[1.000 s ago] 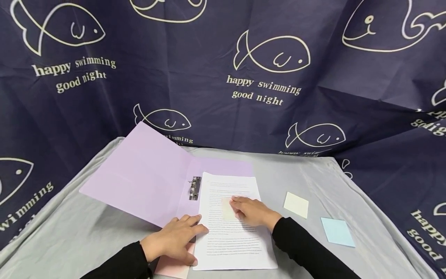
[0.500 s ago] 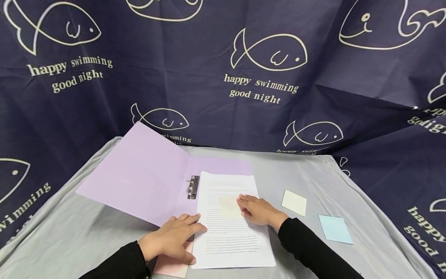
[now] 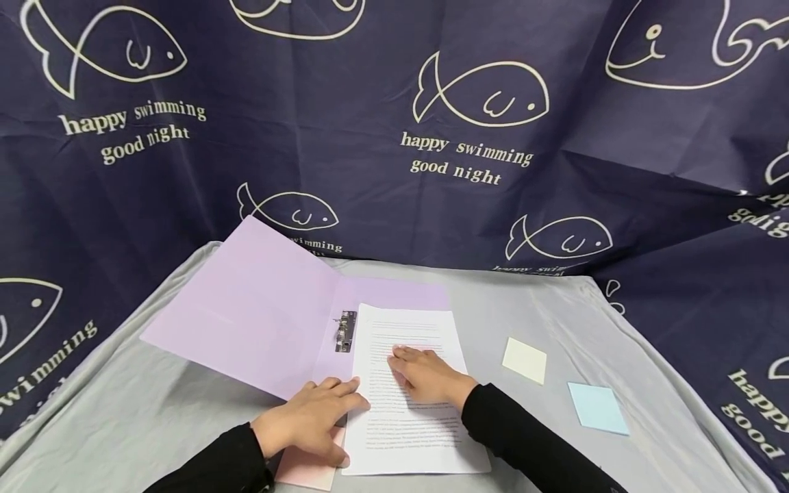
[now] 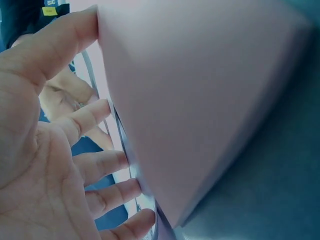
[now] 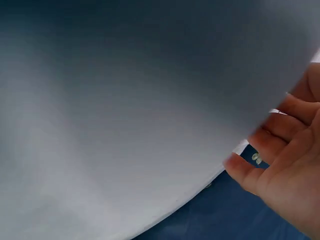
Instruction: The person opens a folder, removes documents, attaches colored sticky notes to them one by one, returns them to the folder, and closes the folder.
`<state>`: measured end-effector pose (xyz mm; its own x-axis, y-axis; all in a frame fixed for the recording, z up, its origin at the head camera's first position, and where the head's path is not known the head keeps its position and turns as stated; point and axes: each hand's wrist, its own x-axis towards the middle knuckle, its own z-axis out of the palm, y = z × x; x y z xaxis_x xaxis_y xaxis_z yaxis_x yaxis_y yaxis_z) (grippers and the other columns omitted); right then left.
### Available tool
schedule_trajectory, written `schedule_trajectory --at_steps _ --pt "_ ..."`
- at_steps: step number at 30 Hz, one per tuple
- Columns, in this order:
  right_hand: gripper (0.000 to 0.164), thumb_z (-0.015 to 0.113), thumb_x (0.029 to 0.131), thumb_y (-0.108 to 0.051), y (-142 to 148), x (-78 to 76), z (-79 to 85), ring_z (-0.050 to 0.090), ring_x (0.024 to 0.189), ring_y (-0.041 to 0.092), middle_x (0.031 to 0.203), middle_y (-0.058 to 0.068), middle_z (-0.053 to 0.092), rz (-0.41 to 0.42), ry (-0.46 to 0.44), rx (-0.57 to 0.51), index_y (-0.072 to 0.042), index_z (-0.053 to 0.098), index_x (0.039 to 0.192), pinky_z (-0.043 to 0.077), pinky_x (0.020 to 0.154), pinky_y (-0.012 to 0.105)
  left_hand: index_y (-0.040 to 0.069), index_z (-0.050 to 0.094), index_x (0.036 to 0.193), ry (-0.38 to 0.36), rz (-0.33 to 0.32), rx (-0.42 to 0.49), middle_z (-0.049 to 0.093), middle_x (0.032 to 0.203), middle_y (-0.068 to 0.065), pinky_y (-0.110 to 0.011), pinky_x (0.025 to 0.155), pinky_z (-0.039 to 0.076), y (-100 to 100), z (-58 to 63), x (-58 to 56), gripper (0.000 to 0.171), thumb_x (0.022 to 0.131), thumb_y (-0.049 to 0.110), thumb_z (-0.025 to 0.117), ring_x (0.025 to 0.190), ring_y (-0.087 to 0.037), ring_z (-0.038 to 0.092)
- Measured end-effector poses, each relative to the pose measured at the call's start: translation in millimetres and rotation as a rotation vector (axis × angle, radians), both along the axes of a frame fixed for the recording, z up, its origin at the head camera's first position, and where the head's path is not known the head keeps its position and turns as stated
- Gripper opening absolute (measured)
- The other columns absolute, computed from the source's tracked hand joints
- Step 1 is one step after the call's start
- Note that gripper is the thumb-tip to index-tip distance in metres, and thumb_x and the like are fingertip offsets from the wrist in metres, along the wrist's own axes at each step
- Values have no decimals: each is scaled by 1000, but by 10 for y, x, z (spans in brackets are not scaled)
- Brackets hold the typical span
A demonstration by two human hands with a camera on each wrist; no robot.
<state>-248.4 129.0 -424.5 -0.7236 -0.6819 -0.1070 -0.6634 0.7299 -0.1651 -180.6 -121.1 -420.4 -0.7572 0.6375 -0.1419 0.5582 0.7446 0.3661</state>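
In the head view, printed sheets [image 3: 413,445] lie on the right side of an open lilac folder [image 3: 246,308], next to its metal clip [image 3: 346,332]. My right hand [image 3: 425,375] rests on the upper middle of the page with its fingers extended, hiding the pale sticky note there. My left hand [image 3: 314,418] is spread along the sheets' left edge, fingertips and thumb right at the paper. Beneath that hand a pink sticky-note pad [image 3: 305,469] is partly covered. The left wrist view shows the pink pad [image 4: 190,110] up close beside spread fingers.
A pale yellow sticky-note pad [image 3: 524,361] and a light blue one [image 3: 598,409] lie to the right on the grey tablecloth [image 3: 524,301]. The folder's left cover tilts up off the cloth. A dark blue curtain [image 3: 370,150] with fish drawings hangs behind the table.
My right hand has slid from the right edge of the pale sticky note leftward across it, so the note is now hidden. The left hand stays in place.
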Motion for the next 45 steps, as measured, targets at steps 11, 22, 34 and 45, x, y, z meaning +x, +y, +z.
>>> schedule_trajectory --at_steps 11,22,34,45 --pt "46 54 103 -14 -18 -36 43 45 146 29 157 12 48 2 -32 27 -8 53 148 40 112 61 23 61 133 3 10 -9 51 153 -15 -51 93 44 -6 11 20 78 64 47 89 133 -32 50" --pt "50 59 99 -23 354 -105 42 46 144 34 154 14 50 -48 -68 -28 -3 55 145 40 107 66 24 62 133 4 15 -10 51 152 -14 -49 91 44 5 5 24 77 64 47 89 132 -31 51" --pt "48 62 98 -17 507 -65 58 49 141 38 151 21 52 -61 -34 -24 2 57 142 42 108 62 26 61 134 25 13 -12 51 152 -13 -47 89 44 12 -9 33 78 64 47 89 131 -29 51" --pt "50 67 95 -18 547 266 133 49 140 39 149 23 53 -15 -65 19 2 59 140 44 106 62 24 60 136 26 11 9 50 153 -15 -52 91 43 -4 -8 50 79 65 46 88 130 -29 51"
